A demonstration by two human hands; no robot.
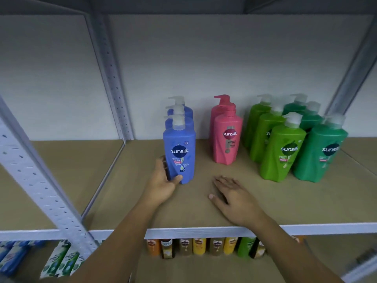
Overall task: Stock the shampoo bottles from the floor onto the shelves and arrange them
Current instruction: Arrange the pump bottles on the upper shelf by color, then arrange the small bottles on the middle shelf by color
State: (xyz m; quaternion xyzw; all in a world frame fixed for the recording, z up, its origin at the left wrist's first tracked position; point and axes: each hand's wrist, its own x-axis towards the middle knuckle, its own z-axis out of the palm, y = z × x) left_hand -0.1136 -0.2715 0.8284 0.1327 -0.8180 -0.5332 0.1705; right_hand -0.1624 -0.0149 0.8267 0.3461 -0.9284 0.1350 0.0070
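A: Left hand (163, 184)?
B: Arm extended; thumb and fingers wrap the base of the front blue bottle (180, 154), upright on the shelf (285, 203).
A: Right hand (232, 197)?
B: Palm down, fingers spread flat on the shelf, right of the bottle.

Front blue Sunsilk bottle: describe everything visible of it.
The front blue Sunsilk bottle is blue plastic with a translucent white pump top and a dark logo label facing out. It stands upright on the shelf board, heading a row of two more blue bottles. The left hand grips its lower left side, thumb in front.
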